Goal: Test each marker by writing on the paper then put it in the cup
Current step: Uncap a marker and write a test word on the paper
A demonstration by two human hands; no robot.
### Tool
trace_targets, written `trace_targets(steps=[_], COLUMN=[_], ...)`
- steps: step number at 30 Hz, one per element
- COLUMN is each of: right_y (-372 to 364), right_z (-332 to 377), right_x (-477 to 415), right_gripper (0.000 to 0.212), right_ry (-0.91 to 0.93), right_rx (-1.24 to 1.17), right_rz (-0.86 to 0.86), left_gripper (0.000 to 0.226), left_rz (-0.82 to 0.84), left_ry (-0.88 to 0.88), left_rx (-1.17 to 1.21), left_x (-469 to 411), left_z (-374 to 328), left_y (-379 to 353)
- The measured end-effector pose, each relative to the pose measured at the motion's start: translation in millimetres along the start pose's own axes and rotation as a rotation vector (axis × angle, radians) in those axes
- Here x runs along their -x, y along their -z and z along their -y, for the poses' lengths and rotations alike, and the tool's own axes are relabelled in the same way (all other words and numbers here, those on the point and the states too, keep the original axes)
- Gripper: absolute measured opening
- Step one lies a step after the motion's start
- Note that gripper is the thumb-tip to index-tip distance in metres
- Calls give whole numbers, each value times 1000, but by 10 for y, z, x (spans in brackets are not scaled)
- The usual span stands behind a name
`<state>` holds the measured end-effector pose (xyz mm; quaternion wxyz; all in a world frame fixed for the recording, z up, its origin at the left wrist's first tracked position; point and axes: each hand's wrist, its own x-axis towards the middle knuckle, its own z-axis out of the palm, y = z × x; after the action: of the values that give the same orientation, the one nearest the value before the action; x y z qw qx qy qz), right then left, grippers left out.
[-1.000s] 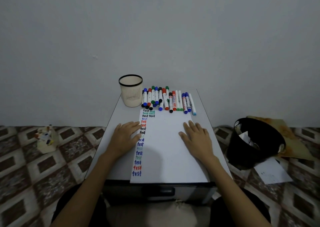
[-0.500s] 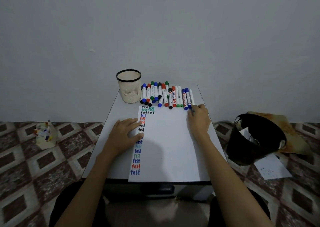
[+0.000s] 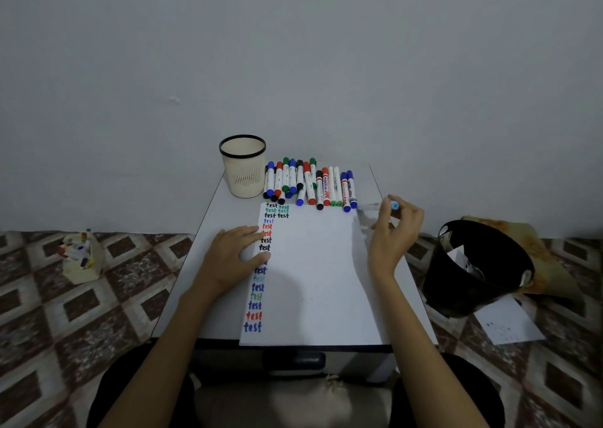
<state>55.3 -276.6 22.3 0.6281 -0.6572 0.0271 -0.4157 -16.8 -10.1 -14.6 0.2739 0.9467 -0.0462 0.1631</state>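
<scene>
A white paper (image 3: 313, 274) lies on the small grey table (image 3: 225, 199), with a column of coloured "test" words down its left edge. My left hand (image 3: 233, 256) rests flat on that edge. My right hand (image 3: 393, 231) is raised over the table's right edge and grips a blue-capped marker (image 3: 388, 207), blurred by motion. A row of several markers (image 3: 306, 184) lies beyond the paper. The cream cup (image 3: 243, 166) with a black rim stands at the back left, next to the markers.
A black bucket (image 3: 473, 271) with paper scraps stands on the tiled floor to the right, with a loose sheet (image 3: 509, 323) beside it. A small holder of coloured items (image 3: 81, 254) sits on the floor at left. A wall rises directly behind the table.
My right hand reached from the paper to the right end of the marker row, took a blue-capped marker and lifted it out to the right. My left hand stayed on the paper.
</scene>
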Motion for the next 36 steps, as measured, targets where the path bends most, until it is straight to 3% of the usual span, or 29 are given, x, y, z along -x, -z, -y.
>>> trace_targets(steps=[3, 7, 11, 13, 16, 18, 20, 24, 29, 33, 36], right_y=[115, 178, 100, 58, 40, 52, 57, 29, -19, -61, -62], right_z=[289, 540, 637, 667, 655, 600, 557, 562, 605, 616, 571], right_x=[138, 298, 471, 520, 579, 639, 678, 698, 663, 624, 498], right_gripper=[18, 14, 20, 20, 18, 16, 17, 21, 9, 8, 20], right_ry=[-62, -275, -404, -474, -579, -593, -582, -576, -568, -558, -589], right_rx=[-148, -366, -423, -446, -408, -350, -302, -305, -337, -357, -438], right_rz=[-41, 64, 180, 208, 400, 579, 637, 635, 653, 635, 501], left_gripper=[67, 66, 56, 37, 16, 14, 19, 18, 41, 26, 23], left_rz=[-42, -61, 130, 238, 258, 273, 309, 293, 194, 162, 39], left_ry=[57, -3, -71, -102, -75, -62, -38, -49, -21, -30, -14], left_rx=[64, 191, 322, 307, 298, 274, 263, 219, 387, 418, 363], left_x=[-12, -50, -100, -118, -95, -54, -27, -23, -15, -18, -16], left_z=[-49, -362, -832, -943, -970, -945, -939, -926, -862, -795, -568], left_y=[12, 89, 123, 70, 18, 0, -9, -12, 28, 82, 139])
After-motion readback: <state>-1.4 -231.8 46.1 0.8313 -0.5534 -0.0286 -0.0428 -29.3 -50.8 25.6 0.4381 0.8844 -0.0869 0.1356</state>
